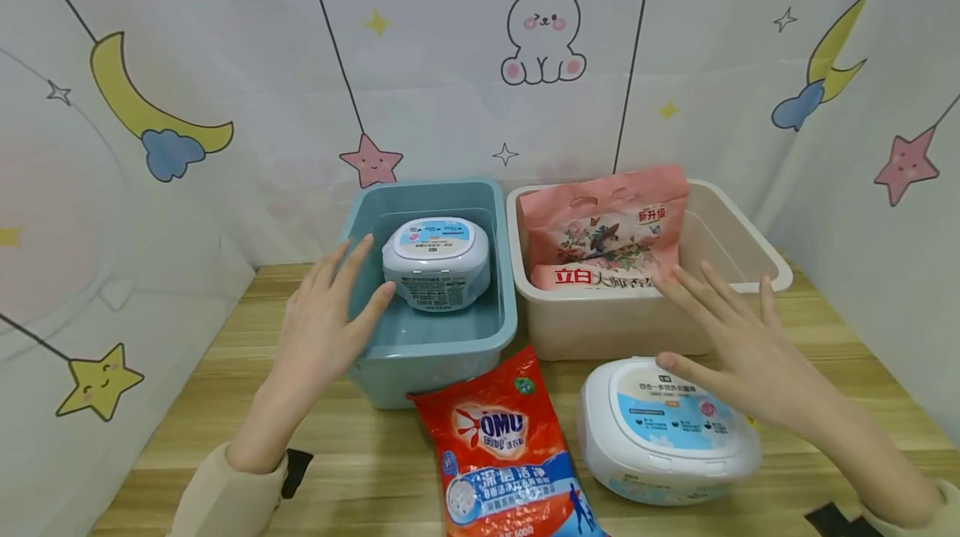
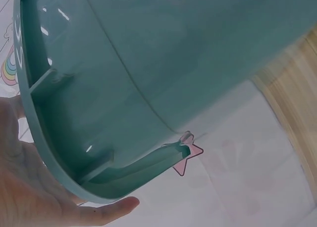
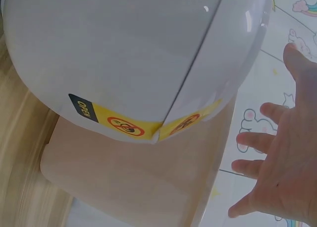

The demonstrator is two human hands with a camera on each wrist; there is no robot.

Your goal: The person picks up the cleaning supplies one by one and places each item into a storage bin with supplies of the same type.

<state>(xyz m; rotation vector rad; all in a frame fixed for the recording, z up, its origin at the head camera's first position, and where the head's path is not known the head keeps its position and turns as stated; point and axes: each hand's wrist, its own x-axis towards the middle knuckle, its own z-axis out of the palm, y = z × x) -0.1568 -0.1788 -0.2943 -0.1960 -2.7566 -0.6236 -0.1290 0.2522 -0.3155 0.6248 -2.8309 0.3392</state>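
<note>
My left hand (image 1: 322,324) hovers at the left rim of a blue plastic bin (image 1: 438,347), fingers spread and holding nothing. Inside that bin stands a white lidded tub (image 1: 435,266) with a blue-and-white label. In the left wrist view the thumb and fingers lie around the outside of the bin's rim (image 2: 44,152). My right hand (image 1: 738,353), fingers fanned out, is above a second white tub (image 1: 667,429) and in front of a beige bin (image 1: 615,328). The right wrist view shows this tub (image 3: 119,63) with its yellow OPEN sticker, apart from the fingers.
A pink bag of laundry detergent (image 1: 607,228) leans in the beige bin. On the wooden table (image 1: 360,470), a red-and-blue detergent bag (image 1: 502,445) lies between the blue bin and the front tub. A white cloth with cartoon prints (image 1: 450,45) hangs behind and at the sides.
</note>
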